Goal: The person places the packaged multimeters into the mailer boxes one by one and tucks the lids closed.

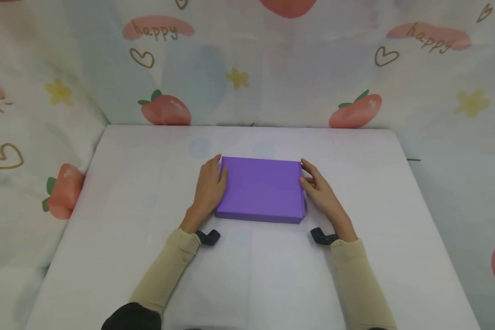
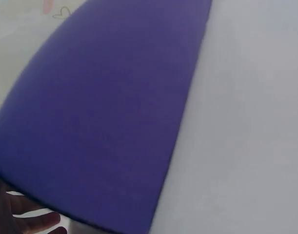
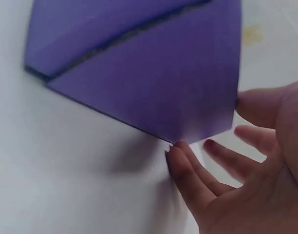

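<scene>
A flat purple cardboard box (image 1: pixel 261 189) stands between my two hands in the head view, its broad face up. My left hand (image 1: pixel 208 187) grips its left side, the thumb lying along the top edge. At the opposite side, my right hand (image 1: pixel 322 195) holds the edge between thumb and fingers. In the right wrist view, fingertips (image 3: pixel 180 158) meet a corner of the purple panel (image 3: pixel 158 83), and a dark seam runs across above it. Purple box surface (image 2: pixel 105 112) fills much of the left wrist view, with fingers (image 2: pixel 39 222) at the lower left, partly hidden behind it.
A white cloth-covered table (image 1: pixel 247 275) lies under the box. Behind it hangs a printed curtain (image 1: pixel 264 68) with fruit, hearts and stars, and similar cloth drapes both sides. Dark camera mounts (image 1: pixel 209 237) sit on the wrists, close to the table.
</scene>
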